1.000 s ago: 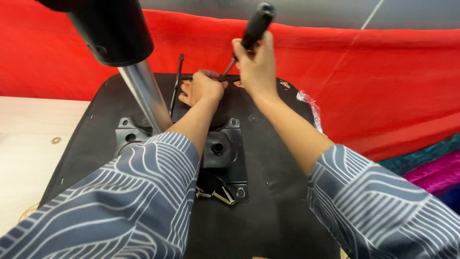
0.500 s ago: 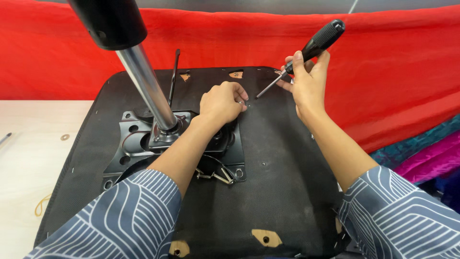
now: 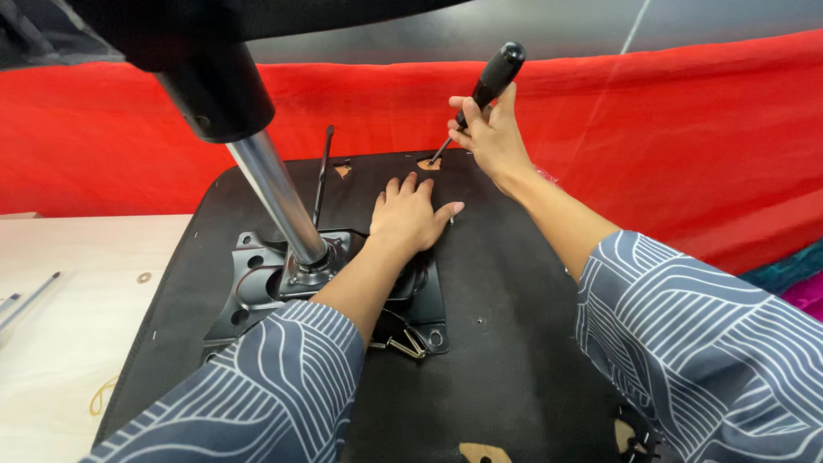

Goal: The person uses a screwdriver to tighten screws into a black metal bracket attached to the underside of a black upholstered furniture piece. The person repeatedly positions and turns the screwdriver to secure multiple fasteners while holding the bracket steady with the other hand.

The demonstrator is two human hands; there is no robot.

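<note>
An upturned black chair seat (image 3: 514,343) lies on the table, with a black metal mechanism plate (image 3: 257,291) bolted on and a chrome gas-lift column (image 3: 274,201) rising from it. My left hand (image 3: 411,214) rests flat, fingers spread, on the seat at the plate's far edge. My right hand (image 3: 493,137) grips a black-handled screwdriver (image 3: 489,86), its tip set at a cut-out hole (image 3: 426,163) near the seat's far edge. Both forearms wear grey striped sleeves.
A red cloth (image 3: 686,146) covers the back and right side. A thin black lever (image 3: 322,171) stands up from the plate. Loose screws (image 3: 403,345) lie at the plate's near corner. The light wooden tabletop (image 3: 77,317) at left carries thin metal rods (image 3: 30,300) and a small washer (image 3: 143,278).
My right hand with the screwdriver has moved left and toward the far edge, setting the tip at the far hole. My left hand has opened flat on the seat.
</note>
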